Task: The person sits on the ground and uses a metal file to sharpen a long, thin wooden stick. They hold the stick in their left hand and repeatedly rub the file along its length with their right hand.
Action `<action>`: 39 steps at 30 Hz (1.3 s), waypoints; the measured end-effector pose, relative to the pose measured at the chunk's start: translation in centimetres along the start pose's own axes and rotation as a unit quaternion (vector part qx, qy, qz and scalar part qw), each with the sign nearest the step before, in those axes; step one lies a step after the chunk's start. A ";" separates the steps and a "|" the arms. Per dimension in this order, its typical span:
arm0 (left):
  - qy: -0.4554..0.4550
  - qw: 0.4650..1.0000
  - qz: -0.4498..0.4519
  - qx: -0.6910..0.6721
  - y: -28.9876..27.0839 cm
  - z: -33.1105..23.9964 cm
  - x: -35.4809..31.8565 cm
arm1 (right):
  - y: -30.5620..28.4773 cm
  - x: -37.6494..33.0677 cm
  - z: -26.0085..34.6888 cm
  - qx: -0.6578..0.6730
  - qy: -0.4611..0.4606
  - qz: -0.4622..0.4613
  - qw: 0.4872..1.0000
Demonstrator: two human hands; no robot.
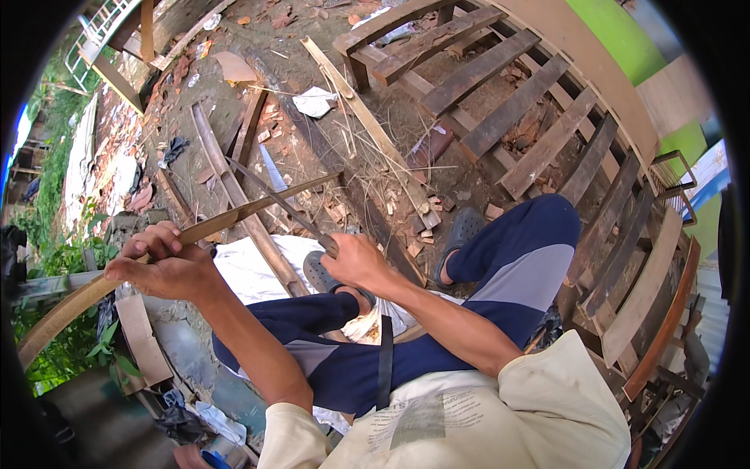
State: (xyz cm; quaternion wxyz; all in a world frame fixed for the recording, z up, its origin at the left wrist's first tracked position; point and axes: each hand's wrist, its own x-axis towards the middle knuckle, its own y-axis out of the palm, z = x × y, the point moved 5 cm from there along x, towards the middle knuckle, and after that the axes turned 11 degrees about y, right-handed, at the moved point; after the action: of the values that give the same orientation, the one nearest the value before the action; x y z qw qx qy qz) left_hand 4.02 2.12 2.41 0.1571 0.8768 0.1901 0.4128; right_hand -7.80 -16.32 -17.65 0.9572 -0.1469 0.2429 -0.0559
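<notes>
My left hand [168,262] is closed round a long bamboo strip [226,222], which runs from the lower left up to the middle of the view. In my right hand [355,259] is the handle of a long thin-bladed knife [293,213]. Its blade points up and left and crosses the strip; whether the two touch I cannot tell. Beneath them, a split bamboo length [248,207] slopes down between my legs. White cloth [254,262] lies under it, beside my left foot in a grey clog [319,272].
Slatted wooden pallet-like frame [516,102] stands at right, curved planks [644,285] leaning nearby. A bamboo pole [375,129], a bluish flat strip [273,167], wood chips [336,211] and white plastic [315,102] lie on the dirt. Left are plants [70,262] and a broken block wall [183,344].
</notes>
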 end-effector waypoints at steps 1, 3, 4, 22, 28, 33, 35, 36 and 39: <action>0.001 1.000 -0.003 0.002 -0.2 0.0 0.1 | -0.3 -0.7 1.7 -0.005 0.001 0.008 1.000; 0.007 1.000 -0.006 0.006 -0.1 0.2 0.1 | -0.2 -2.8 4.6 -0.026 -0.076 -0.011 0.997; 0.012 1.000 -0.006 0.010 0.0 0.1 0.2 | 0.1 -2.7 4.8 -0.016 -0.090 -0.002 0.996; -0.001 1.000 0.019 -0.005 0.4 0.9 1.4 | 0.7 8.3 -8.8 -0.046 0.067 -0.013 0.997; -0.012 0.999 0.028 -0.040 -0.5 1.3 1.8 | -2.1 12.0 -19.7 -0.146 0.278 0.010 0.949; -0.024 0.998 0.031 -0.048 -0.3 1.2 1.6 | -0.7 12.2 -15.7 -0.095 0.183 -0.002 0.978; -0.028 0.997 0.048 -0.057 0.0 1.4 1.7 | -0.5 12.6 -15.3 -0.101 0.186 0.014 0.977; -0.031 0.996 0.057 -0.066 0.3 1.5 1.7 | -0.8 13.2 -16.6 -0.110 0.199 0.016 0.974; -0.026 0.995 0.076 -0.066 0.7 1.7 2.0 | -1.5 16.8 -23.4 -0.158 0.254 0.002 0.954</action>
State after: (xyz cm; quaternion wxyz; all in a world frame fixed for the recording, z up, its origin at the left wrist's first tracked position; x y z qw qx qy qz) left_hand 6.64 2.27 3.00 0.1878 0.8867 0.0911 0.4126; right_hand -4.37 -26.66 -44.39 0.8288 -0.2771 0.4836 -0.0503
